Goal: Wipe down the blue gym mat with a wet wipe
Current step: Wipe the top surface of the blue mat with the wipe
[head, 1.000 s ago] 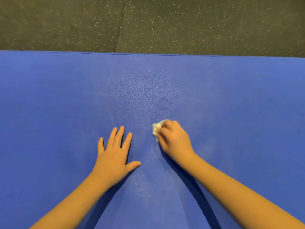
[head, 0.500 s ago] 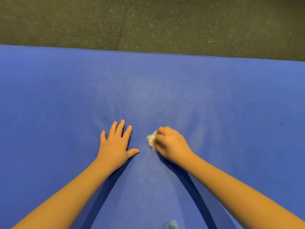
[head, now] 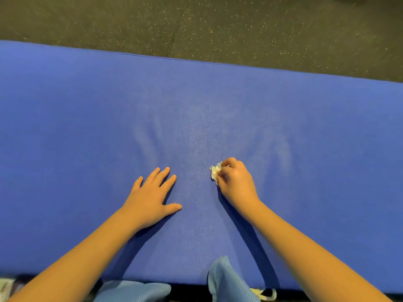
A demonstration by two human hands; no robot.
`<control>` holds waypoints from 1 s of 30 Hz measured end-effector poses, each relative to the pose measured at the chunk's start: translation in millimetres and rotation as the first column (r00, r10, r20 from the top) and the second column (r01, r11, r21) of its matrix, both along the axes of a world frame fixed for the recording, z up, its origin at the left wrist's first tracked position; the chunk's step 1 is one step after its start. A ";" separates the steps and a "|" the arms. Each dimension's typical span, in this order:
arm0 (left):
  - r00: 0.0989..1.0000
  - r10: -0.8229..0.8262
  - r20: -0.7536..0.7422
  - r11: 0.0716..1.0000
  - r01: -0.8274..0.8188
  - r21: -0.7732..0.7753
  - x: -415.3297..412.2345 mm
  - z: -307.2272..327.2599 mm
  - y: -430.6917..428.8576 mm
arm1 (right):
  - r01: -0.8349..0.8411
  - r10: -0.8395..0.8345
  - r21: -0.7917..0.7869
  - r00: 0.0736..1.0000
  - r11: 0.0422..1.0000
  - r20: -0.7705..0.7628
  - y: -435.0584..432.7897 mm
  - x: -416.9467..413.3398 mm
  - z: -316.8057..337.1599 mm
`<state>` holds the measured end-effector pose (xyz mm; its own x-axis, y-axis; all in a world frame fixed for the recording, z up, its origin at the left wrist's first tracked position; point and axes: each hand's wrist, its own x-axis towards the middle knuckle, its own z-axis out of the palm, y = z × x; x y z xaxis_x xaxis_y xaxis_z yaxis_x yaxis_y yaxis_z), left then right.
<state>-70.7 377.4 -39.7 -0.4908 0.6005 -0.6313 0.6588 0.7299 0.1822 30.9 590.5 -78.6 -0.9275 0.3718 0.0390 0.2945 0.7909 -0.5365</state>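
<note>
Head view, one entry. Blue gym mat [head: 305, 138]: flat, fine-grained surface, landmark for all below. Wet wipe [head: 215, 172]: white, crumpled wad, pressed on the mat near its middle, bunched in the curled fingers of the right hand [head: 236, 184]. Left hand [head: 152, 199]: spread flat, palm down on the mat, holding nothing, beside the wipe. Paler sheen around the wipe suggests the middle is wiped; the outer stretches look untouched. Speckled dark floor [head: 239, 22] beyond the mat's far edge.
</note>
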 end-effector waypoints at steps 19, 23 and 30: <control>0.982 0.078 -0.174 0.989 -0.054 0.135 53.6 -11.6 -34.8 | -0.427 0.470 -0.246 0.870 0.870 0.151 -60.0 76.2 51.7; 0.978 0.072 -0.194 0.992 -0.050 0.117 54.5 -11.3 -34.0 | -0.180 0.201 -0.155 0.971 0.971 0.128 -49.0 76.8 44.4; 0.977 0.075 -0.199 0.993 -0.055 0.108 54.8 -10.9 -34.3 | -0.316 0.376 -0.287 0.908 0.904 0.184 -45.7 106.4 59.1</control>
<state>-16.0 343.1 -50.6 -0.6422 0.6186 -0.4527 0.6412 0.7571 0.1250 137.3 544.8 -19.5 -0.9706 -0.0045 -0.2408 0.1647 0.7171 -0.6772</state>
